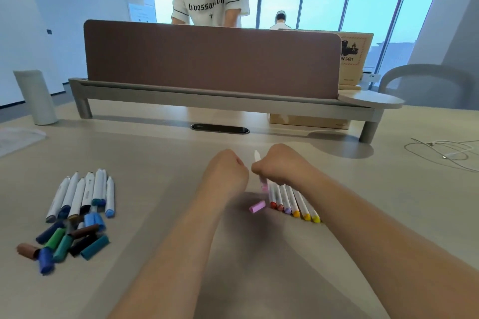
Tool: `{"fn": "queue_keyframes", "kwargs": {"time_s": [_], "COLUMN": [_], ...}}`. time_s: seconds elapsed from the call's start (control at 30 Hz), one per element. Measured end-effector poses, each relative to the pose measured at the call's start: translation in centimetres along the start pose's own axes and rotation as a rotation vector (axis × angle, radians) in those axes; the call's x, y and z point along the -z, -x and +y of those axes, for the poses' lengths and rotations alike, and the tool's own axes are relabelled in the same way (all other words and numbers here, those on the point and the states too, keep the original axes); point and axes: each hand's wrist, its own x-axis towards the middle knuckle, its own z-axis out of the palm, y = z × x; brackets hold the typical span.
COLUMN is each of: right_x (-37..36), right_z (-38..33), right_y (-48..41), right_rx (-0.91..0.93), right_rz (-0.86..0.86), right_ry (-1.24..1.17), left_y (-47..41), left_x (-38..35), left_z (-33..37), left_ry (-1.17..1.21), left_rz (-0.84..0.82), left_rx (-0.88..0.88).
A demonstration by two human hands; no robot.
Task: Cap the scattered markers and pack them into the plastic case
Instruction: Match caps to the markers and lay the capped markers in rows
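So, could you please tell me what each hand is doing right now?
Left hand: curled closed, nothing visible in it.
Right hand: closed around the pink marker.

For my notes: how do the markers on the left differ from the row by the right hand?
The left markers have blue and dark ends; the right row red, purple, orange and yellow. The left markers fan out; the right row lies tight and parallel. Many loose caps lie by the left markers, one pink cap by the right row. Both have white barrels.
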Motion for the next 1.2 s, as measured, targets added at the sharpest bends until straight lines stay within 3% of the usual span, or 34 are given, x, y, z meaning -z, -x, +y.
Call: {"fn": "queue_keyframes", "kwargs": {"time_s": [0.1, 0.2, 0.33, 0.47, 0.57, 0.73, 0.83, 0.97, 1.2], "right_x": [1.2, 1.1, 0.3, 0.2, 0.2, -0.5, -0.8, -1.1, -1.1], "right_z": [1.9, 3.5, 5.0, 5.4, 5.7, 5.3, 5.0, 4.6, 4.6], "right_y": [1.6, 2.4, 3.1, 3.9, 4.3, 4.6, 4.9, 5.6, 5.6], "right_rx": [-0.031, -0.029, 0.002, 0.022, 0.042, 0.12, 0.161, 0.226, 0.236], "right_rz": [0.013, 0.047, 0.096, 0.033, -0.021, -0.088, -0.154, -0.24, -0.256], "right_ry": [-0.178, -0.297, -0.379, -0.535, -0.685, -0.652, -0.641, -0.658, -0.641], "left_y": [0.7, 1.5, 1.5, 1.1, 0.9, 0.3, 0.2, 0.1, 0.3], "left_x": [-0.4, -0.7, -1.3, -1.3, -0.8, 0.1, 0.4, 0.4, 0.2], "left_z": [0.5, 0.6, 0.4, 0.2, 0.2, -0.4, -0.5, -0.5, -0.2], "left_ry": [-0.186, -0.289, -0.403, -0.439, -0.27, 0.493, 0.785, 0.906, 0.838], "left_rz": [-0.253, -0.383, -0.384, -0.359, -0.252, -0.086, -0.046, -0.038, -0.059], "left_rx": [-0.051, -0.112, -0.156, -0.16, -0.12, 0.083, 0.2, 0.252, 0.217]}}
